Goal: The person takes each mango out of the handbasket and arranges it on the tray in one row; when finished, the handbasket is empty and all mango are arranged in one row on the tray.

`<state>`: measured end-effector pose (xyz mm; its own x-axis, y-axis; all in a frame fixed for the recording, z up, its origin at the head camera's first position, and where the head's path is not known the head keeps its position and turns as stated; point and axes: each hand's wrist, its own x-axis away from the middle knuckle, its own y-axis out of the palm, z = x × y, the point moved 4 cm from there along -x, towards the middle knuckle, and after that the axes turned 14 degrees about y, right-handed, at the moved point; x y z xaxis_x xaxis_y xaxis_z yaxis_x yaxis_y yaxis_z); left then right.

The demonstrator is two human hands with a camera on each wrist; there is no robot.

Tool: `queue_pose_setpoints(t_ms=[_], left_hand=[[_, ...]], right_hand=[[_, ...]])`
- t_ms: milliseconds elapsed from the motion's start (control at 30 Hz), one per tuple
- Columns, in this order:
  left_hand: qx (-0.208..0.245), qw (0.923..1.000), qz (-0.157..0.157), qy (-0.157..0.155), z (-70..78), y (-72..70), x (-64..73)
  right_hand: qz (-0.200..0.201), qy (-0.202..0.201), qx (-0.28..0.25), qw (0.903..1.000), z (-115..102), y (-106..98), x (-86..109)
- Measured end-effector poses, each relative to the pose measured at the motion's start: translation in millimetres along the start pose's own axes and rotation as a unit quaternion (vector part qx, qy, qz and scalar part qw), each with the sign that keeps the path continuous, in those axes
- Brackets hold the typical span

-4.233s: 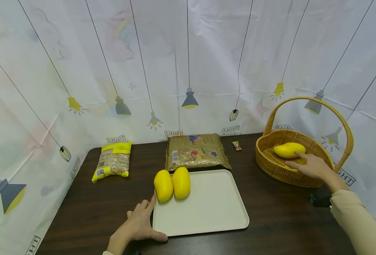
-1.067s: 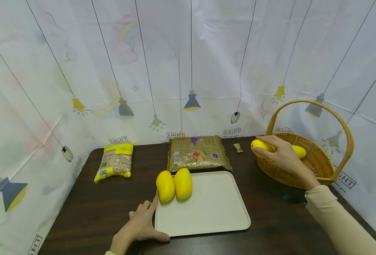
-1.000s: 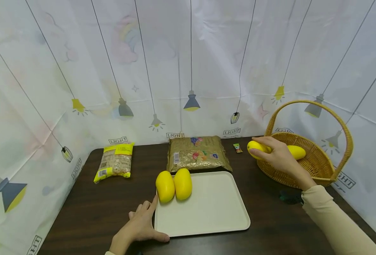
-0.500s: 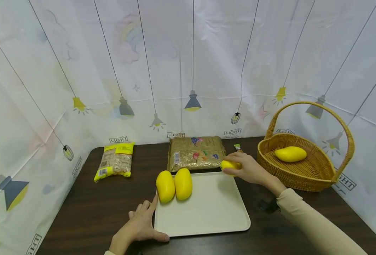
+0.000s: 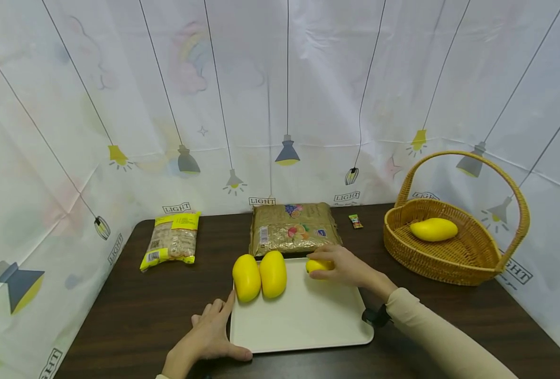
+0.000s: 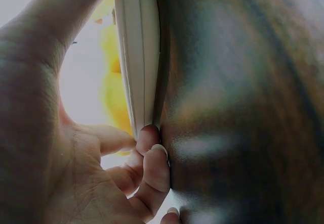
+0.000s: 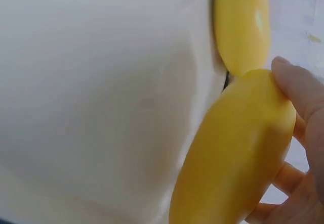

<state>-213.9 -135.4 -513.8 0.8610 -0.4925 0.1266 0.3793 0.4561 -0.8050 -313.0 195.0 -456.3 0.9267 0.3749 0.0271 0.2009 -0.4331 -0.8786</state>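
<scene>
My right hand [image 5: 345, 267] grips a yellow mango [image 7: 233, 153] low over the back right part of a cream tray [image 5: 303, 321]. Its thumb and fingers lie on opposite sides of the fruit in the right wrist view. Two more mangoes, a left one [image 5: 246, 277] and a right one [image 5: 273, 273], lie side by side at the tray's back left. My left hand [image 5: 208, 334] rests at the tray's front left corner, index finger and thumb spread along its edges. In the left wrist view, fingertips [image 6: 157, 168] touch the tabletop beside the tray's side wall [image 6: 139, 57].
A wicker basket [image 5: 431, 268] with a tall handle stands at right, one mango [image 5: 434, 229] inside. Behind the tray lies a gold packet [image 5: 291, 231]; a yellow-topped bag [image 5: 173, 239] is at left. A small wrapped sweet [image 5: 355, 221] lies between packet and basket.
My right hand has lifted one of two mangoes out of the basket and carried it left, over the tray. The left hand and the two tray mangoes have kept their places.
</scene>
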Motion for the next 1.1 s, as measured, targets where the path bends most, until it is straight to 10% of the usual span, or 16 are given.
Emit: queue_pose_setpoints(t_ms=[700,1100], left_hand=[[0.004,1.0,-0.003,0.007,-2.6,0.5,-0.1],[-0.002,1.0,0.002,0.007,0.0,-0.7,1.1]], right_hand=[[-0.034,-0.04,0.062,0.9967,-16,20,-3.7],[-0.03,0.033,0.017,0.9988,-7,13,3.8]])
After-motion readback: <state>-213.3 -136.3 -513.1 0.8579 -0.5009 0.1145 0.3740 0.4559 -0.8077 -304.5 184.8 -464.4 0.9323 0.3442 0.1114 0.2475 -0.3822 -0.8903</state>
